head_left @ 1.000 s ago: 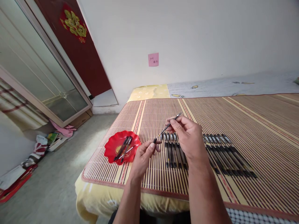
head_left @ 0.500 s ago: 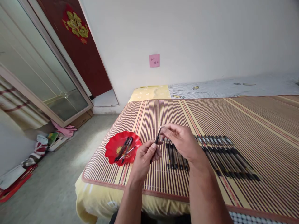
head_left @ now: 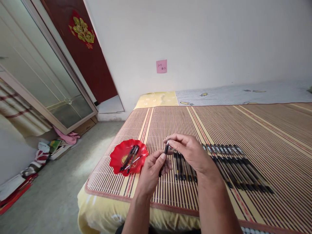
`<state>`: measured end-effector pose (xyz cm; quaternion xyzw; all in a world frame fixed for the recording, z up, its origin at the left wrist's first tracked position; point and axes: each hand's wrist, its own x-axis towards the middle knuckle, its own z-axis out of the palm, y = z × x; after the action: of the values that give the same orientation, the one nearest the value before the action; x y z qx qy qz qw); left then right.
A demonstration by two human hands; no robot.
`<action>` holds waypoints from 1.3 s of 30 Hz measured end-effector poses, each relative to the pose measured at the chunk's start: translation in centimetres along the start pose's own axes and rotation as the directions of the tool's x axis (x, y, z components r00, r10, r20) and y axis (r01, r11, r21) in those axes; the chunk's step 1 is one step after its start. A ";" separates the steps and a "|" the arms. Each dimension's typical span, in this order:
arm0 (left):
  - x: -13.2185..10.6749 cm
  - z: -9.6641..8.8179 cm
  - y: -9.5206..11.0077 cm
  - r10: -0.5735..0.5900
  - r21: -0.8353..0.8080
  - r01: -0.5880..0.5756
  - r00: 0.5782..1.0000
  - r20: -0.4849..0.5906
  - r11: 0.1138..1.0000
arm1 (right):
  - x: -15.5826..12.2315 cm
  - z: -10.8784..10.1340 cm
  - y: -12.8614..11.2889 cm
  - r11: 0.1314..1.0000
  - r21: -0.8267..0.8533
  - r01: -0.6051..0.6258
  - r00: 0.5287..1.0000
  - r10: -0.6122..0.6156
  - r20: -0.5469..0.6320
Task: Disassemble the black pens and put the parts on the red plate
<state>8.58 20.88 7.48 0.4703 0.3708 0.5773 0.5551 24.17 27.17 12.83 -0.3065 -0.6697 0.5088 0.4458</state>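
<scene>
My left hand grips a dark pen by its barrel, holding it tilted up over the mat. The thumb and fingers of my right hand pinch at the pen's pale upper end; any small part between them is too hidden to make out. A row of several black pens lies side by side on the mat, partly covered by my right hand and forearm. To the left of my hands is a red scalloped plate with a few dark pens and thin white pieces in it.
A striped bamboo mat covers the bed, its front edge close to me. Yellow bedding hangs below that edge. Behind the bed, a pink note is stuck on the wall. Papers and cloth lie on the floor at left.
My right hand has closed in on the pen's upper end, its thumb now against the tip. The pen stays in my left hand. The view has tilted slightly.
</scene>
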 end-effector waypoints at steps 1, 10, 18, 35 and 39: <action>0.0 0.0 0.0 0.004 -0.002 -0.004 1.000 -0.001 1.000 | 0.0 0.0 0.0 1.000 0.013 -0.005 1.000 0.005 0.001; -0.1 0.3 0.1 -0.002 -0.020 0.001 1.000 -0.017 1.000 | 0.2 0.4 0.3 0.997 0.067 -0.049 0.999 0.050 -0.021; -0.1 0.7 -0.3 -0.020 -0.032 0.019 1.000 -0.015 0.999 | 0.1 0.4 0.0 0.999 0.040 -0.029 0.999 0.028 0.019; -0.1 0.7 -0.3 -0.026 -0.058 0.024 0.999 -0.035 0.998 | 0.2 0.3 0.5 0.988 0.130 -0.079 0.995 0.087 -0.056; -0.1 0.8 -0.2 -0.037 -0.066 0.034 0.998 -0.049 0.997 | 0.2 0.3 0.2 0.995 0.101 -0.028 0.998 0.033 -0.056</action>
<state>9.39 20.77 7.49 0.4308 0.3738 0.5907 0.5708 23.86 27.28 12.67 -0.3085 -0.6255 0.5394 0.4718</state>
